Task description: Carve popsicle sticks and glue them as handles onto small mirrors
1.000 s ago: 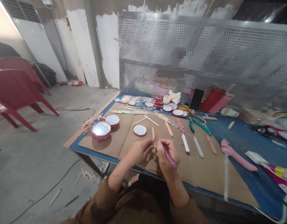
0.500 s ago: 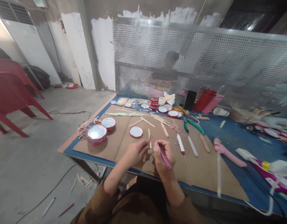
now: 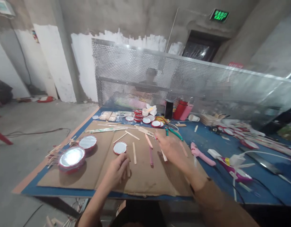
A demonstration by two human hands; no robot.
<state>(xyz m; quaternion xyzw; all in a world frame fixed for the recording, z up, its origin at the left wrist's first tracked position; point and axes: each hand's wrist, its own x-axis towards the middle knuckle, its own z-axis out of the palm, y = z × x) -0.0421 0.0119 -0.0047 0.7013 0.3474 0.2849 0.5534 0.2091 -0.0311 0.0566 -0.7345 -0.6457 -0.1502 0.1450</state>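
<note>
My left hand point(image 3: 117, 168) rests on the cardboard sheet point(image 3: 93, 176), fingers curled round a short wooden stick point(image 3: 128, 169). My right hand point(image 3: 171, 148) reaches out to the right over the cardboard, smeared by motion, so its fingers are unclear. A white marker point(image 3: 163, 155) pokes out just under it. The pink pen point(image 3: 151, 156) lies loose on the cardboard between my hands. Another wooden stick point(image 3: 134, 153) lies beside it, and a small red-rimmed round lid point(image 3: 119, 147) sits just beyond my left hand.
Two larger red-rimmed mirror lids point(image 3: 72, 156) point(image 3: 88, 142) sit at the left. Green pliers point(image 3: 175, 133), a pink tool point(image 3: 202, 154), a glue gun with cable point(image 3: 232, 165) and more lids point(image 3: 146, 119) lie on the blue table point(image 3: 254, 179). A perforated metal screen point(image 3: 183, 82) stands behind, a person beyond it.
My right hand has let go of the pink pen, which now lies on the cardboard, and has swung out to the right. My head has lifted, showing more of the room.
</note>
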